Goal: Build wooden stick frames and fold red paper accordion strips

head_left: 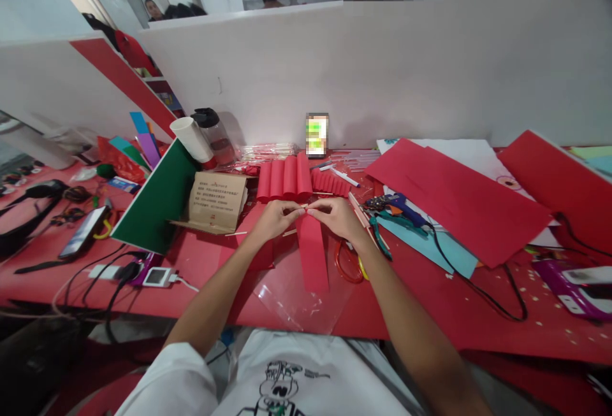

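Note:
A red paper strip (313, 260) lies lengthwise in front of me on a clear plastic sheet (277, 298). Its far end is pinched between the thumb and fingers of my left hand (280, 218) and my right hand (337, 215), whose fingertips nearly meet. Something small and pale shows at the fingertips; I cannot make out what it is. Just beyond my hands stand several red paper rolls (284, 177), with a smaller pleated red paper piece (329, 182) to their right. Scissors with red handles (348, 263) lie partly behind my right forearm.
A glue gun (404, 209) with a black cable and green-handled pliers (378, 237) lie to the right, near large red sheets (459, 196). An open cardboard box (217, 202), a green board (155, 206) and a bottle (217, 136) stand left. A phone (317, 136) leans against the white partition (406, 65).

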Action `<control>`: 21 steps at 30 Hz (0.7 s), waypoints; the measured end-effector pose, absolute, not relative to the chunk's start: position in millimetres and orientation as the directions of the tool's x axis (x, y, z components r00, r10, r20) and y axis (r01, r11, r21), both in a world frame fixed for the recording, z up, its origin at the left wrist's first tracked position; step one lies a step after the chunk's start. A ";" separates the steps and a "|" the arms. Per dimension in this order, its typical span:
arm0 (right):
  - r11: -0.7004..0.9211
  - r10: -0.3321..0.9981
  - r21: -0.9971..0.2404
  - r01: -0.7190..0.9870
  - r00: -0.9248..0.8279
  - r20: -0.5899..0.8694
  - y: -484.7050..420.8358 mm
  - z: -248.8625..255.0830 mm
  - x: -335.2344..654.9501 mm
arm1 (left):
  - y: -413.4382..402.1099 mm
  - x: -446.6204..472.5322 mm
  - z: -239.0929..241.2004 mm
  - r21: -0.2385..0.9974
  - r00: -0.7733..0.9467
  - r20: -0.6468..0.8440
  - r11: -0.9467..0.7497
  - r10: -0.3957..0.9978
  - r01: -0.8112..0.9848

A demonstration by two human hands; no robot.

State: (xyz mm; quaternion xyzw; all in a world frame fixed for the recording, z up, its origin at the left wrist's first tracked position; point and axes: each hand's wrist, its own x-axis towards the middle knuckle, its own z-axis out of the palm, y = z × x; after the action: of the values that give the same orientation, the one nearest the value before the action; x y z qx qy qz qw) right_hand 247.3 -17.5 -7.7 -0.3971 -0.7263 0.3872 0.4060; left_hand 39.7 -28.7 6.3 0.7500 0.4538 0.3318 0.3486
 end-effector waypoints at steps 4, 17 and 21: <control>0.360 0.897 -0.898 0.252 -0.358 0.259 -19.2 -5.1 246.8 | -29.1 40.9 9.2 0.818 0.398 0.183 -0.364 0.899 0.446; 0.335 0.924 -0.893 0.301 -0.292 0.248 -16.0 -9.9 245.2 | -26.3 37.3 4.6 0.854 0.365 0.127 -0.288 0.923 0.432; 0.353 0.927 -0.838 0.416 -0.281 0.250 -17.2 -11.6 242.3 | -24.9 36.5 0.9 0.829 0.367 0.143 -0.314 0.919 0.463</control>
State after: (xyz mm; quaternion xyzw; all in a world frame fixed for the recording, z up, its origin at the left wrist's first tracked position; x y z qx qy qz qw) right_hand 242.3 -17.2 -11.6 -0.4614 -0.7276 0.3329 0.3832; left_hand 36.5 -24.9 0.9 0.7454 0.4636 0.3186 0.3577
